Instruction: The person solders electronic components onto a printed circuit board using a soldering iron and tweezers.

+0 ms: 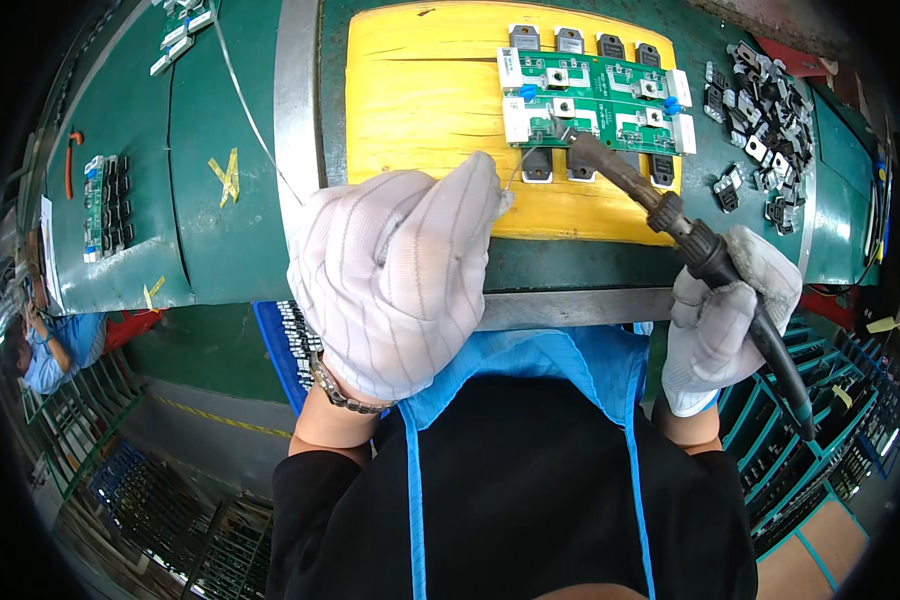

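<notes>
Bright centre, bent edges, black corners

From here I have circuit boards (598,76) on slab (420,110) | slab on bench (570,265) | loose parts pile (765,115) right of slab | another board (95,210) far left

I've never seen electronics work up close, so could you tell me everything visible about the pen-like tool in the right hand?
It looks like a soldering iron: a worn, brownish-grey metal barrel, a ridged collar, a ribbed black section and a smooth black handle, greenish near its lower end. The gloved right hand grips it. It slants from lower right to upper left, its tip over the lower green circuit board; whether they touch, I can't tell.
</notes>
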Demonstrator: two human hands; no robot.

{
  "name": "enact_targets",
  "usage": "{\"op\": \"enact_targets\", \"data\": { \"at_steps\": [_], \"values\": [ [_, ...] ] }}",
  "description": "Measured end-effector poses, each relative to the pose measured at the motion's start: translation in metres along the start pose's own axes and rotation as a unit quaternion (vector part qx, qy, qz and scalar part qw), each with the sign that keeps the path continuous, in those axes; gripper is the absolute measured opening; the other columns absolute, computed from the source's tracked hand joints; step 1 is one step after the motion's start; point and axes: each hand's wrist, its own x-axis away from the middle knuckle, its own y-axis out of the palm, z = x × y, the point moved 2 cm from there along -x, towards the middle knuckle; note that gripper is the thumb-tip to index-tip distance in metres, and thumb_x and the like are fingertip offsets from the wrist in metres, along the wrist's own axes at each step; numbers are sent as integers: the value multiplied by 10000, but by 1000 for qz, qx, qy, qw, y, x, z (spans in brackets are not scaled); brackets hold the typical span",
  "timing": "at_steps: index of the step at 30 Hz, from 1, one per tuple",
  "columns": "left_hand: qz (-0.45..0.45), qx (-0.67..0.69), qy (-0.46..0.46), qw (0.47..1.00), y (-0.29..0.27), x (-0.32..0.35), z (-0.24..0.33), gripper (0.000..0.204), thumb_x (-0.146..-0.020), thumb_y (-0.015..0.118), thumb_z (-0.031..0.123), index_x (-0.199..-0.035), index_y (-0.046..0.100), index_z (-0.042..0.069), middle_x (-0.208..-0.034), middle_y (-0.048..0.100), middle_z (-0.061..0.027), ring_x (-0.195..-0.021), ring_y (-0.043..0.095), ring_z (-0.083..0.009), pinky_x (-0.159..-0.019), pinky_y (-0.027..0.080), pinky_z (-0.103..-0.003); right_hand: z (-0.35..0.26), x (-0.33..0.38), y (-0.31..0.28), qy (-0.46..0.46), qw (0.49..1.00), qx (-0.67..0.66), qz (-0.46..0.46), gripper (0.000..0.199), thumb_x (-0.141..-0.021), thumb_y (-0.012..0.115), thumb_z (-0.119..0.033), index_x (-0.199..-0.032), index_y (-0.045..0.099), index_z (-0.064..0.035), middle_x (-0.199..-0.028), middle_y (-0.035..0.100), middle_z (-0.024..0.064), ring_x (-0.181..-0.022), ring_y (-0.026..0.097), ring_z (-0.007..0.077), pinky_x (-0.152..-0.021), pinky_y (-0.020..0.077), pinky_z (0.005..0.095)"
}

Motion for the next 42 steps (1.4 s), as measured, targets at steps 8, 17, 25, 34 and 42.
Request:
{"op": "enact_targets", "data": {
  "at_steps": [8, 17, 25, 34, 42],
  "values": [
    [-25, -20, 19, 999, 0, 4, 0, 412, -712, 849, 67, -1091, 721, 162, -913, 689, 49, -807, 620, -166, -720, 482, -316, -7, -15, 16, -2, 998, 10, -58, 426, -856, 757, -354, -1001, 614, 21, -745, 654, 112, -602, 629, 163, -600, 500, 275],
    [-39, -32, 16, 999, -1, 2, 3, 440, -710, 840, 44, -1113, 724, 174, -911, 668, 45, -818, 617, -174, -728, 485, -329, -5, -14, 21, 17, 999, -15, -46, 411, -824, 774, -351, -894, 642, 32, -666, 633, 83, -585, 609, 157, -594, 487, 264],
    [-23, -74, 64, 995, 8, -5, 1, 378, -724, 826, 115, -1088, 725, 112, -903, 615, -10, -760, 615, -194, -624, 474, -334, -5, -13, 19, 17, 999, 1, -45, 396, -814, 772, -344, -915, 675, 26, -715, 656, 94, -629, 632, 176, -632, 504, 273],
    [6, 206, -91, 974, -15, -12, -13, 444, -849, 570, -57, -1284, 625, 17, -1167, 708, -125, -871, 676, -171, -675, 503, -249, -3, -8, 0, -11, 1000, -12, -18, 465, -867, 774, -387, -1064, 640, 12, -849, 687, 144, -682, 649, 201, -656, 516, 314],
    [-160, -12, 76, 984, -1, -68, -60, 336, -975, 574, 117, -1306, 622, 82, -1243, 661, -137, -1182, 600, -320, -1028, 461, -396, -2, -12, -17, -191, 978, 56, -66, 308, -856, 761, -74, -1121, 610, -29, -986, 704, 169, -787, 687, 243, -710, 554, 342]
  ]
}}
